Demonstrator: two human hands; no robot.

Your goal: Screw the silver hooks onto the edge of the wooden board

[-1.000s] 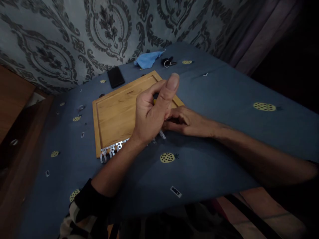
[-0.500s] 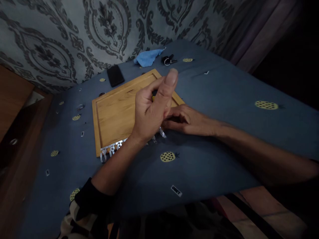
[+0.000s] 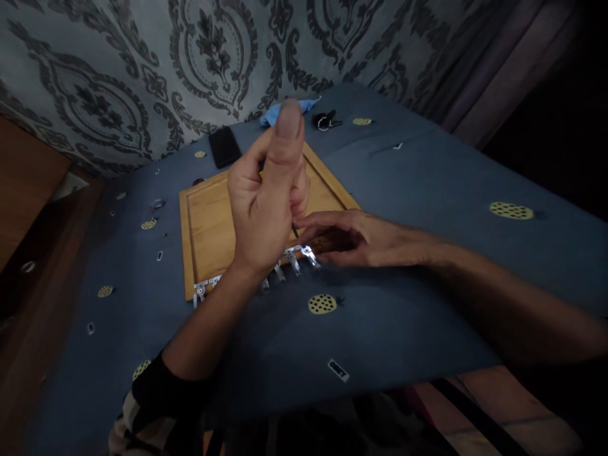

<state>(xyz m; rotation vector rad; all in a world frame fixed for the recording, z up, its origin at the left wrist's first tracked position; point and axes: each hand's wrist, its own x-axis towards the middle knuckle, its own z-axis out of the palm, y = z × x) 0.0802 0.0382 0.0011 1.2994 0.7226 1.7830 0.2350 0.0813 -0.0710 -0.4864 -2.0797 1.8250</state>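
My left hand [image 3: 268,196] is closed in a fist with its thumb pointing up, wrapped around a screwdriver [image 3: 295,231]. Only a bit of yellow at the handle and the dark shaft below the fist show. Under it lies a wooden panel [image 3: 209,221] with a raised border. Several shiny metal clips [image 3: 293,259] line the panel's near edge, some hidden by my left forearm. My right hand [image 3: 346,237] grips the panel's near right corner, fingers over the top and thumb at the near side, close to the shaft and the end clip.
The blue tablecloth [image 3: 403,304] has pineapple prints. Behind the panel lie a black phone [image 3: 225,147], a blue cloth [image 3: 270,115] and keys [image 3: 325,120]. A metal ring-like piece [image 3: 156,204] is at the left. A patterned wall [image 3: 142,76] borders the far side.
My left fist has shifted left and turned more upright, uncovering the shaft and the clips at the right. My right fingers have spread a little over the panel's edge.
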